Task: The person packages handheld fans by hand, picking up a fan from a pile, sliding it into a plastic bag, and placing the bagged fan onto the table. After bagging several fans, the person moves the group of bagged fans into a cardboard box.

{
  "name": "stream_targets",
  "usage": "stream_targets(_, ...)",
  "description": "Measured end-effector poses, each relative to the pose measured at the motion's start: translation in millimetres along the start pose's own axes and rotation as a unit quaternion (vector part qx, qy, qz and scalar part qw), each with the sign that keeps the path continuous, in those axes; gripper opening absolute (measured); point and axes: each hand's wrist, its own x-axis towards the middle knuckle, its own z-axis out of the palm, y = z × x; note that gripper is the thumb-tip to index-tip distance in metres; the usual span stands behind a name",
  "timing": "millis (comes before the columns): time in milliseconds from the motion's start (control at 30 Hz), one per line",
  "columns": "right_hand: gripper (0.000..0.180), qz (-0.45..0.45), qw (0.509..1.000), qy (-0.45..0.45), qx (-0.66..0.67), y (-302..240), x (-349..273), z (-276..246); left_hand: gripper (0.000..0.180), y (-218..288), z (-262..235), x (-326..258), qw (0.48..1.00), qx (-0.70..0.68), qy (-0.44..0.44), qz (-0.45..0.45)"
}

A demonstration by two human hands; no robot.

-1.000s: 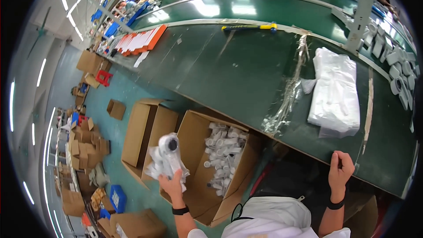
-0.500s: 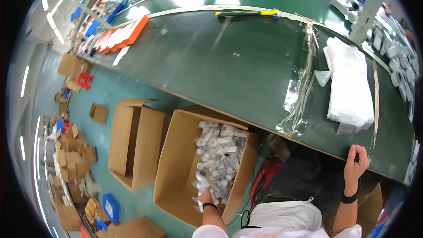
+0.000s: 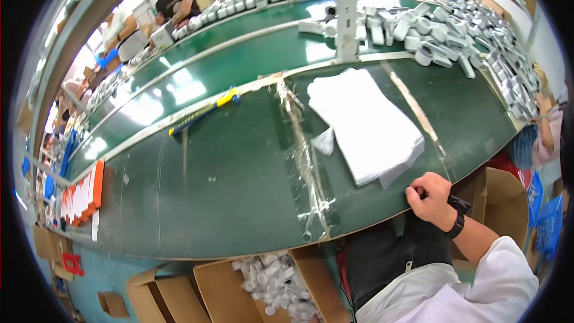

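My right hand (image 3: 431, 201) is closed at the near edge of the green table (image 3: 245, 185), its fingers curled in. What they hold, if anything, is hidden. Just beyond it lies a stack of white plastic bags (image 3: 368, 128), with a small clear scrap of plastic (image 3: 323, 142) at its left side. Of my left hand only a skin-coloured sliver seems to show at the lower edge, by the open carton. Pale plastic-wrapped parts (image 3: 278, 284) lie heaped in that carton (image 3: 215, 290); the fingers there cannot be made out.
A yellow-and-black hammer (image 3: 206, 110) lies along the table's far rim. Orange-and-white boxes (image 3: 84, 194) stand at the left end. Many grey-white plastic parts (image 3: 433, 33) are piled at the far right. Clear tape strips (image 3: 306, 161) cross the table. Co-workers (image 3: 176, 0) sit beyond the belt.
My view has swung up and to the right, so the carton has dropped to the lower edge. My left hand, earlier in the carton among the wrapped parts, has almost left view. My right hand remains closed.
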Motion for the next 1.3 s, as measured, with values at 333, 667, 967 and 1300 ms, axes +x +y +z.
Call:
stream_targets(333, 0.012, 0.019, 1.0, 0.017, -0.002, 12, -6, -7, 0.032, 144, -20, -92, 0.718, 0.092, 0.336, 0.603)
stream_targets(667, 0.014, 0.308, 0.84, -0.155, 0.419, 37, 8, -66, 0.019, 290, 143, -452, 0.605, 0.043, -0.045, 0.794)
stream_targets(967, 0.022, 0.323, 0.914, -0.024, 0.244, 139, 71, -179, 0.024, 296, 234, -490, 0.658, 0.118, -0.12, 0.734)
stream_targets(1300, 0.048, 0.249, 0.968, 0.014, -0.035, 274, 230, -119, 0.019, 298, 248, -462, 0.571, 0.192, -0.07, 0.795)
